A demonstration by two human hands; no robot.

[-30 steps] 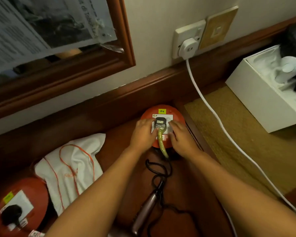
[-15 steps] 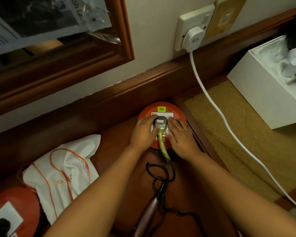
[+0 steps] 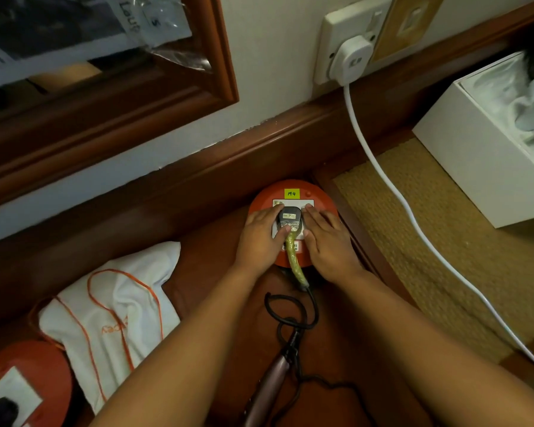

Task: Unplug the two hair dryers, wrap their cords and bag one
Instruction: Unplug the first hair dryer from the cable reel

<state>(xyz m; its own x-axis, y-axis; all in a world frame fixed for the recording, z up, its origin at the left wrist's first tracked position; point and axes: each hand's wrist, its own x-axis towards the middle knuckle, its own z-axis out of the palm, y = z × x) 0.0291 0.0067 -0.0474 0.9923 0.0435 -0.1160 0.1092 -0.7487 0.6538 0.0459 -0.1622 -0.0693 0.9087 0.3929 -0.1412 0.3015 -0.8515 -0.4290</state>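
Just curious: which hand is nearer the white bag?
Left. The left hand is at the black plug, on the side toward the bag; the right hand is beyond the plug.

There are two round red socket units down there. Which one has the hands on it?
The red unit with the yellow M4 sticker, by the baseboard. Left hand and right hand flank its black plug. The other unit, bottom left, is untouched.

A wood-framed mirror point(image 3: 105, 97) hangs on a pale wall point(image 3: 269, 57) above dark wooden trim point(image 3: 198, 174). A white wall socket point(image 3: 349, 35) sits near a woven tan mat point(image 3: 429, 241) under dim, warm light.
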